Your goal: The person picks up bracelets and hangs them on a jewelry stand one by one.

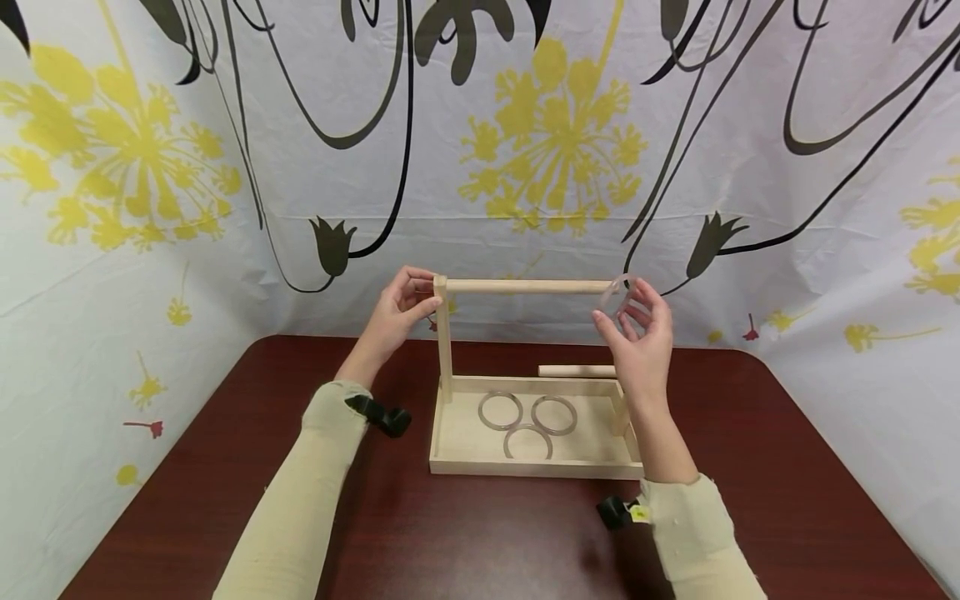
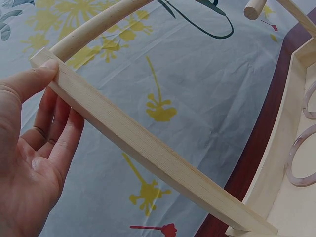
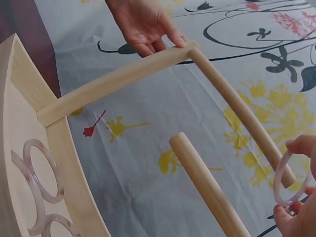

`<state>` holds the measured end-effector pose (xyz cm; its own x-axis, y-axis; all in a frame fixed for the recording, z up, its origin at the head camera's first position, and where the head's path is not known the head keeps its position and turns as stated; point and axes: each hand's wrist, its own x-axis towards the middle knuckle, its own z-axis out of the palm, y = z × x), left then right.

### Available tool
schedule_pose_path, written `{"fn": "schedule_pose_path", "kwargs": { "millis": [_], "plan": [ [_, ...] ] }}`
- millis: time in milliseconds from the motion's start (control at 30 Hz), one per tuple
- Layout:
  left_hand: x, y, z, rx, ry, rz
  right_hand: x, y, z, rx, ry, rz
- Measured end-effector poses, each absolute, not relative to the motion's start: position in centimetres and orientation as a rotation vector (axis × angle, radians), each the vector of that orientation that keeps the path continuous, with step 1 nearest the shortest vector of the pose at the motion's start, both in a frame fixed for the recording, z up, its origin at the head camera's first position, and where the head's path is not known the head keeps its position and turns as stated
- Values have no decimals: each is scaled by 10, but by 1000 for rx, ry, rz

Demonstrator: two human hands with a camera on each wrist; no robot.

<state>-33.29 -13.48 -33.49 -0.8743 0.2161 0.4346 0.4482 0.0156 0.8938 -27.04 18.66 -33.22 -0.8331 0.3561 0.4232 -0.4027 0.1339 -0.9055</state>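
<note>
My left hand (image 1: 393,312) pinches the top of an upright wooden post (image 1: 445,354), thumb on the near face and fingers behind. From that post a round wooden rod (image 1: 521,286) runs rightward to a free end. A pale pink translucent bangle (image 3: 276,186) is pinched between the thumb and fingers of my right hand (image 1: 641,342). It stands on edge at the rod's free end and overlaps it in the right wrist view. The post rises from the left end of a shallow wooden tray (image 1: 525,469), where three similar bangles (image 1: 481,412) lie flat, close together.
A second, lower wooden rod (image 1: 576,371) runs along behind the tray, its left end free. A short post (image 1: 621,417) stands inside the tray's right end. The dark red table (image 1: 420,533) meets a patterned cloth (image 1: 360,308) at its back edge.
</note>
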Motion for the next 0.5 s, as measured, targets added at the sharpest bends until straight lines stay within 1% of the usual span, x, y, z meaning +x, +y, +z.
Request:
{"fn": "schedule_pose_path", "kwargs": {
  "millis": [500],
  "plan": [
    [-334, -136, -336, -695, -2121, -1967, -281, 181, -328, -79, -1944, 1914]
  ]
}}
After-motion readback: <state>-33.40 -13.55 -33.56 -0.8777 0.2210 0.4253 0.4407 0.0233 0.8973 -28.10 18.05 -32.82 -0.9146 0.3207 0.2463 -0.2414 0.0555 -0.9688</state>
